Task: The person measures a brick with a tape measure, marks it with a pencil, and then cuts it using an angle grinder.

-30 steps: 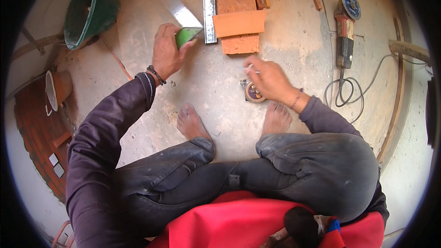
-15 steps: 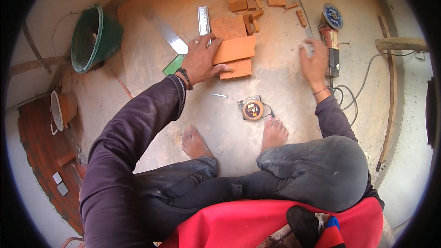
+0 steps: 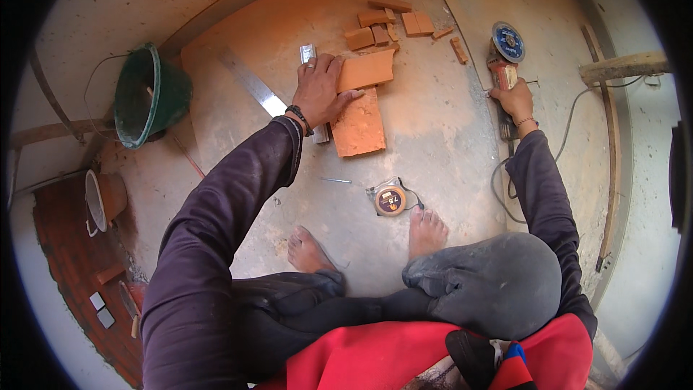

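Orange clay tile, smooth on its upper face, is lying just right of the left hand, which is gripping and hiding its left end. Below and right of that hand, a rougher, pitted slab is showing, partly hidden beneath the tile. The right hand is clasping the angle grinder, covering part of its body.

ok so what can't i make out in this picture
Grinder, head view: part of its body, covered by the right hand.
Strip, head view: its middle, behind the left hand.
Blade, head view: its near end, behind the left sleeve.
Rod, head view: too small to tell its kind.
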Demonstrator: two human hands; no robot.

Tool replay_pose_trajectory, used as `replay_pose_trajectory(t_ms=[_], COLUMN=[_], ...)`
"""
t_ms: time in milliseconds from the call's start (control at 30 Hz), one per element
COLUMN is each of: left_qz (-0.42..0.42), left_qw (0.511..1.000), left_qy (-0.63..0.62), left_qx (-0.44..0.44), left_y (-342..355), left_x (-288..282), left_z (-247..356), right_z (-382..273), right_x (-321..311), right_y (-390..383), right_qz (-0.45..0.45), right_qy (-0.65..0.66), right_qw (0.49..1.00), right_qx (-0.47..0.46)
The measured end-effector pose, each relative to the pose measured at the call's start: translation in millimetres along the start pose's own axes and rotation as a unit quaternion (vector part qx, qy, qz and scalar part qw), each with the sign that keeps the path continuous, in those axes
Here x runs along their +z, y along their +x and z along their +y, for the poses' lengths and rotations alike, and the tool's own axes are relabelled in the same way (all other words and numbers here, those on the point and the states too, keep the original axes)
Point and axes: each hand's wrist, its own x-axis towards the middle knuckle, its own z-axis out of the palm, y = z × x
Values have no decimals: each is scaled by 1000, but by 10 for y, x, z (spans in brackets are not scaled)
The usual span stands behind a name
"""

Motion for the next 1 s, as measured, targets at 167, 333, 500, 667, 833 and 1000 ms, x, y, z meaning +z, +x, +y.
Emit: replay_pose_trajectory(t_ms=[167, 333, 500, 667, 833, 1000], left_qz=[55, -88, -147, -74, -201, -304], left_qw=[998, 958, 802, 710, 573, 464], left_qy=[26, -271, -573, -700, -793, -832], left_qx=[27, 37, -81, 15, 41, 23], left_y=[-10, -42, 148, 287, 132, 27], left_x=[3, -108, 125, -101, -486, -607], left_z=[49, 992, 2167, 2377, 2431, 2488], right_z=[60, -415, -937, -1012, -884, -832], right_x=[-53, -398, -729, -994, -1317, -1425], right_y=[-71, -662, -1049, -1163, -1332, -1566], right_qz=[-54, -136, -156, -121, -344, -290], right_qy=[171, 457, 565, 537, 723, 739], right_qw=[984, 878, 810, 825, 592, 592], right_qx=[17, 25, -23, -125, -96, -137])
